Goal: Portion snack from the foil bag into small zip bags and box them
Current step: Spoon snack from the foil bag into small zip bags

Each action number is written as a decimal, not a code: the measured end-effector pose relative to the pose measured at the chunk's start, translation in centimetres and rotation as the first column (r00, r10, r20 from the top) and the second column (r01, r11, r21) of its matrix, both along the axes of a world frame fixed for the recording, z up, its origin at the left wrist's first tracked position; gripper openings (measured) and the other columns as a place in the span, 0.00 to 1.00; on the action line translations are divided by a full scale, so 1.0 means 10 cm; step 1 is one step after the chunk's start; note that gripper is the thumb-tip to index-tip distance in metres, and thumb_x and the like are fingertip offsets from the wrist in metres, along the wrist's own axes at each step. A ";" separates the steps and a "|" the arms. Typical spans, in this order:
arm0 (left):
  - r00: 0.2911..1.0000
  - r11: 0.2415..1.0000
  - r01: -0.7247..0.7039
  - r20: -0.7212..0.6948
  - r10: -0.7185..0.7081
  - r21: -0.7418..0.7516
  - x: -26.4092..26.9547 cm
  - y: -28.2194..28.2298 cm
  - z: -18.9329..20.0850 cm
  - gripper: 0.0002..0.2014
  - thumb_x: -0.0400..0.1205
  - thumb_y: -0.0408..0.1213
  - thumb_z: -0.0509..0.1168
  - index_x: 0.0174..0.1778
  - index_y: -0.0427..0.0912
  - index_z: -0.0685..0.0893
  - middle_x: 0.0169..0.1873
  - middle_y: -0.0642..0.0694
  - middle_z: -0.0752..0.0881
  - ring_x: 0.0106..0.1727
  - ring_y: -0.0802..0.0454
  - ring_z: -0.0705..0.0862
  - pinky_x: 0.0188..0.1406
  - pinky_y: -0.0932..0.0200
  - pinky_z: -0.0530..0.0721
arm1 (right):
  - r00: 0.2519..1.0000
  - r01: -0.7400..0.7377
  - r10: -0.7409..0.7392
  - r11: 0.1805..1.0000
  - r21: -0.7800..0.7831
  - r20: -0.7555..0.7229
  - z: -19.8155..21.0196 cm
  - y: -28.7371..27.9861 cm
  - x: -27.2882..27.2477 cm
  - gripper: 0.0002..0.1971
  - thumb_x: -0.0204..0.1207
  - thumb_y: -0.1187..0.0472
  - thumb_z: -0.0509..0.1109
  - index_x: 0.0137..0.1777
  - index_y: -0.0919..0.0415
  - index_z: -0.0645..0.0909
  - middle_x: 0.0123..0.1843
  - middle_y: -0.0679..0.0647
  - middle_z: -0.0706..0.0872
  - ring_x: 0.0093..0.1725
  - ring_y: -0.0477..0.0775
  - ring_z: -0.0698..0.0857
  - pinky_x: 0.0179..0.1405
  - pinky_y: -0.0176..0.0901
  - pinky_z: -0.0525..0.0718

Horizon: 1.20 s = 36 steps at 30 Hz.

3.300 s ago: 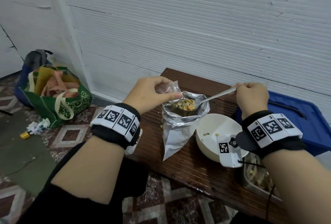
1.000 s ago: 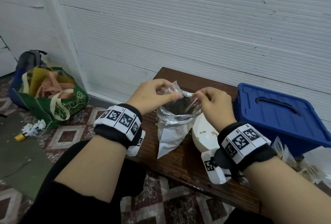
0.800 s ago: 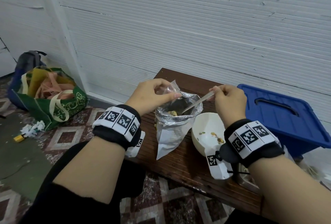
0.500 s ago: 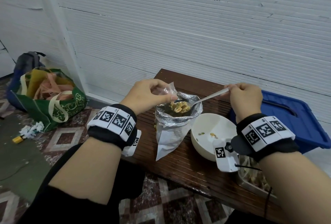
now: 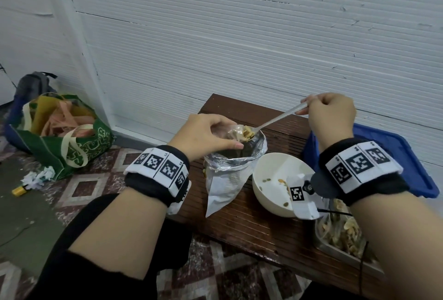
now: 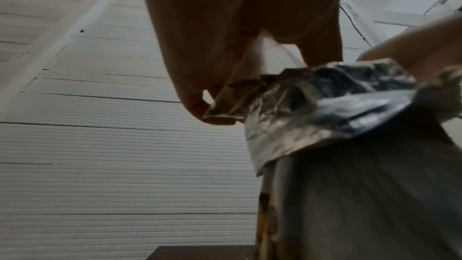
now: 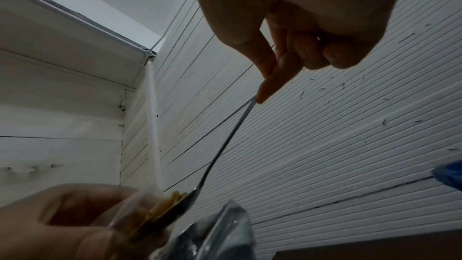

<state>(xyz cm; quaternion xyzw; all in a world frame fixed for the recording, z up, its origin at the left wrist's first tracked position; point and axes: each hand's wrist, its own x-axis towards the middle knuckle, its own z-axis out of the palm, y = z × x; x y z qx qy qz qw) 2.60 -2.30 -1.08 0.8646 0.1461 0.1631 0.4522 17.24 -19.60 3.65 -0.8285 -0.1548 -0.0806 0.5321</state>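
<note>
The silver foil bag (image 5: 230, 168) stands open on the brown table (image 5: 254, 227), its crumpled rim (image 6: 325, 106) close under my left wrist. My left hand (image 5: 206, 136) pinches a small clear zip bag (image 5: 233, 130) at the foil bag's mouth. My right hand (image 5: 328, 115) grips the handle of a metal spoon (image 5: 275, 121). The spoon's bowl, heaped with yellow snack pieces (image 5: 248, 133), is tipped at the zip bag's opening. The spoon (image 7: 225, 145) slants down from my fingers (image 7: 270, 78) toward the snack pieces (image 7: 165, 207).
A white bowl (image 5: 271, 194) with a few crumbs sits right of the foil bag. A blue lidded box (image 5: 407, 168) stands at the table's right end. A metal tray (image 5: 340, 249) with filled zip bags lies near the front right. A green tote bag (image 5: 64, 141) is on the floor.
Within the last second my right hand dipped the spoon into the foil bag, lifted it out loaded, and raised it left to the zip bag's mouth. My left hand stayed put.
</note>
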 end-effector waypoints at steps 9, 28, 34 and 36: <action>0.994 0.999 -0.032 0.104 0.036 -0.036 0.07 -0.11 -0.05 0.15 0.66 0.49 0.80 0.44 0.59 0.83 0.39 0.62 0.86 0.38 0.74 0.81 0.40 0.77 0.78 | 0.960 -0.261 0.243 0.957 0.129 0.139 -0.05 0.16 -0.27 0.12 0.82 0.59 0.65 0.39 0.48 0.85 0.34 0.46 0.88 0.45 0.48 0.87 0.50 0.31 0.78; 0.988 0.985 -0.085 0.115 0.103 -0.152 0.02 0.03 -0.02 0.11 0.79 0.52 0.66 0.50 0.50 0.81 0.42 0.55 0.89 0.39 0.66 0.86 0.38 0.71 0.79 | 0.966 -0.117 0.073 0.979 0.166 0.250 -0.14 0.01 -0.17 0.09 0.83 0.58 0.64 0.42 0.49 0.83 0.34 0.40 0.83 0.37 0.44 0.83 0.43 0.37 0.80; 0.995 0.990 -0.057 0.069 0.066 -0.126 0.03 0.04 -0.07 0.27 0.67 0.70 0.64 0.52 0.54 0.82 0.55 0.51 0.89 0.62 0.49 0.85 0.65 0.43 0.82 | 0.828 -0.271 0.358 0.929 -0.251 0.433 -0.57 0.11 -0.35 0.09 0.81 0.55 0.67 0.49 0.54 0.90 0.28 0.46 0.81 0.34 0.54 0.76 0.39 0.41 0.68; 0.996 0.989 -0.059 0.063 0.068 -0.133 0.03 0.04 -0.08 0.26 0.68 0.71 0.65 0.51 0.55 0.82 0.56 0.51 0.89 0.62 0.48 0.85 0.66 0.40 0.81 | 0.790 -0.271 0.420 0.892 -0.361 0.446 -0.68 0.14 -0.38 0.09 0.79 0.54 0.68 0.48 0.53 0.90 0.29 0.50 0.82 0.38 0.54 0.73 0.41 0.44 0.67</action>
